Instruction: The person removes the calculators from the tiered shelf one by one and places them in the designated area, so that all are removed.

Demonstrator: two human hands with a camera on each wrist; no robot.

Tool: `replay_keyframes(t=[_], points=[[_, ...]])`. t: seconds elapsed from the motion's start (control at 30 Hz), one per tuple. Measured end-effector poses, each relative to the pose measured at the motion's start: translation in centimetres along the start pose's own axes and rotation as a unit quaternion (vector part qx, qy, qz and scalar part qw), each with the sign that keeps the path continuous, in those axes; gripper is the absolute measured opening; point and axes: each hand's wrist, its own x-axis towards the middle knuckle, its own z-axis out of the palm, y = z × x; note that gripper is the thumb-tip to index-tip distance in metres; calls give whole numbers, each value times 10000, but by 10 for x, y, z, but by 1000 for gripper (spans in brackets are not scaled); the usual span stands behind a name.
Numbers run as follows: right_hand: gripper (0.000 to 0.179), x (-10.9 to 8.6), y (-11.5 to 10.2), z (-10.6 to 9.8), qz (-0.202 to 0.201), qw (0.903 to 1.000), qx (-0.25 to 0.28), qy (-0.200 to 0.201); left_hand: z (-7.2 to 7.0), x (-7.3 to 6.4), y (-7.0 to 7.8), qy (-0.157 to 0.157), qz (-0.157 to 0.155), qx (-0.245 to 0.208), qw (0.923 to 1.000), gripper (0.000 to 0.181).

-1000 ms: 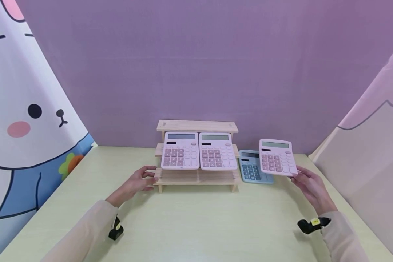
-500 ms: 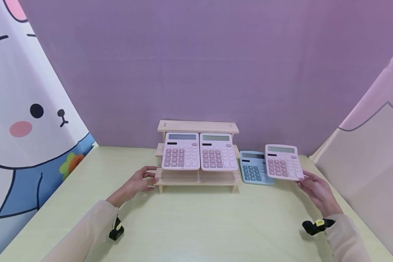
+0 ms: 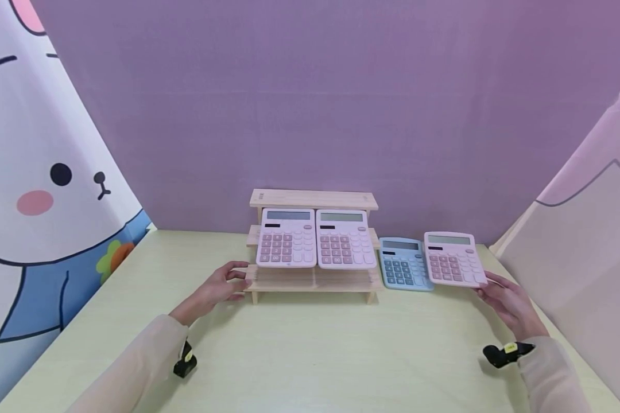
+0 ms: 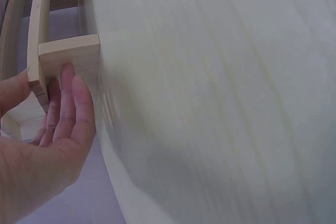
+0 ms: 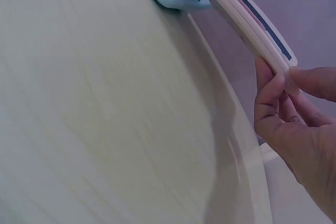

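My right hand (image 3: 508, 304) pinches a pink calculator (image 3: 453, 259) by its lower right corner, thumb on the key side and fingers beneath. In the right wrist view this pink calculator (image 5: 247, 19) is tilted and raised off the table. Just left of it a blue calculator (image 3: 404, 264) lies on the table, its right edge partly covered. My left hand (image 3: 214, 291) grips the left end of the lowest step of a wooden tiered stand (image 3: 312, 279). In the left wrist view the thumb is on one face of the board (image 4: 37, 40), fingers on the other.
Two more pink calculators, a left one (image 3: 286, 238) and a right one (image 3: 346, 239), lean side by side on the stand. A purple backdrop (image 3: 310, 103) rises behind the pale table (image 3: 310, 355). Cloth side panels stand left and right.
My right hand has moved right and a little toward me with the pink calculator, uncovering more of the blue one. The left hand has stayed on the stand.
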Motion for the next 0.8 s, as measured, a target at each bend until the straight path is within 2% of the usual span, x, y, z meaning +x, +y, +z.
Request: replay_keyframes(t=[0.33, 0.6, 0.8], points=[[41, 0, -4, -6, 325, 9973, -549, 370, 0, 0, 0, -13, -16, 46, 10000, 57], [40, 1, -2, -11, 468, 9955, -606, 564, 0, 1, 0, 1, -61, 15, 10000, 58], [40, 2, -1, -16, 424, 9956, -668, 501, 0, 1, -1, 0, 2, -58, 10000, 57]])
